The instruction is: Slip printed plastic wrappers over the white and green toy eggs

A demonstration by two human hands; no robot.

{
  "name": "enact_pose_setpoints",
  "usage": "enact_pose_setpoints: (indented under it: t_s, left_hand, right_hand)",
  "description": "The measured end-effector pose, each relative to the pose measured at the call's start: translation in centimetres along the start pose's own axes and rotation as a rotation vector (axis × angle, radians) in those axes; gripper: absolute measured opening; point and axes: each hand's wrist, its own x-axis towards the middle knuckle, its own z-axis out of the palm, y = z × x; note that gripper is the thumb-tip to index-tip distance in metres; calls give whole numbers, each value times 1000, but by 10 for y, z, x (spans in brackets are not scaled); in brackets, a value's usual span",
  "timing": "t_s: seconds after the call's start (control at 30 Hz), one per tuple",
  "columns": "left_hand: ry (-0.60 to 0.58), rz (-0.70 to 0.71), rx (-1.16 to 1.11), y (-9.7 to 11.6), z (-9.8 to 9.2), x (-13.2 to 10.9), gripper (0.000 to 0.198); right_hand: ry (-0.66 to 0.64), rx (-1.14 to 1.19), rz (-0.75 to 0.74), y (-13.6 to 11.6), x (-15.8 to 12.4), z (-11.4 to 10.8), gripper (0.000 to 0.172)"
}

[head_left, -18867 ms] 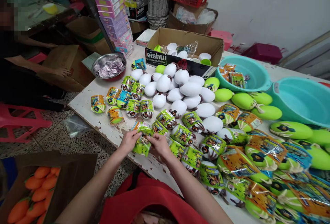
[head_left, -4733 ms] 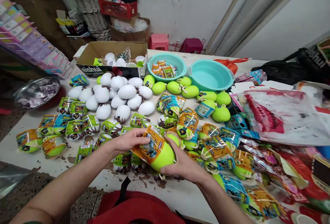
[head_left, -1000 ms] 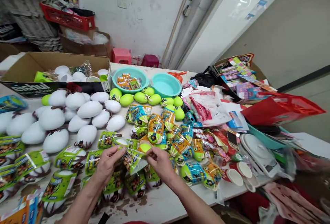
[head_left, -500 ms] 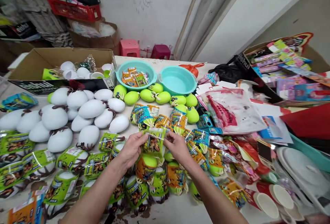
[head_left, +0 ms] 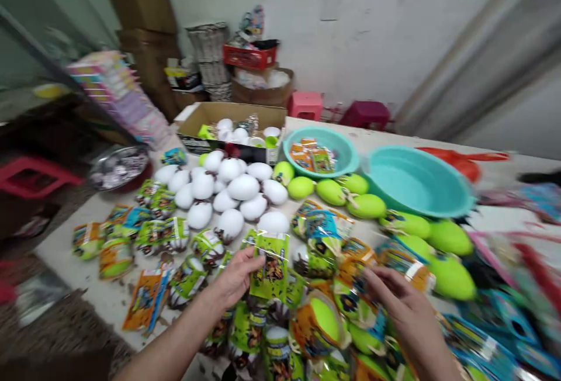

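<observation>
My left hand (head_left: pixel 242 276) pinches a flat green printed packet (head_left: pixel 270 265) by its left edge, holding it up over the table. My right hand (head_left: pixel 401 296) is apart from that packet, its fingers loosely bent and slightly spread beside an orange-wrapped green egg (head_left: pixel 357 290); blur hides whether they touch it. Below both hands lie several eggs in green or orange printed wrappers, such as one large orange-wrapped egg (head_left: pixel 318 319). White eggs (head_left: pixel 243 187) with brown cords are heaped to the left. Bare lime-green eggs (head_left: pixel 367 205) line the front of the basins.
A turquoise basin (head_left: pixel 353 162) holds small orange and green packets; another turquoise basin (head_left: pixel 421 179) stands to its right. Behind the white eggs is an open cardboard box (head_left: pixel 276 117). Orange packets (head_left: pixel 142 302) lie near the table's left edge. A metal bowl (head_left: pixel 120 165) stands at far left.
The view has swung left. My right hand has let go of the green packet and moved away to the right; my left hand keeps the packet, now turned flat towards me.
</observation>
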Motion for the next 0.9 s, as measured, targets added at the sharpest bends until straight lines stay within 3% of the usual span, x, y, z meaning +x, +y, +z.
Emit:
enact_pose_setpoints:
  t_s: [0.13, 0.33, 0.47, 0.6, 0.7, 0.8, 0.9]
  left_hand:
    - [82, 68, 3, -4, -38, -43, 36]
    - [483, 64, -174, 1, -94, -99, 33]
    - [663, 101, -277, 16, -129, -120, 30]
    - [692, 105, -326, 26, -152, -132, 28]
    - [700, 112, -361, 28, -162, -136, 25]
    - [740, 123, -391, 27, -169, -137, 22]
    - [790, 129, -396, 22, -178, -136, 22]
  right_hand:
    - [-129, -102, -50, -8, -15, 47, 45]
    - [-324, -156, -172, -39, -54, 127, 45]
    - [-382, -170, -269, -43, -55, 172, 44]
    - [-211, -308, -399, -48, -18, 209, 55]
    - [-145, -728, -501, -59, 26, 232, 58]
    - [-302, -1090, -481, -61, 67, 248, 65]
    - [-495, -1213, -403, -45, 92, 255, 85]
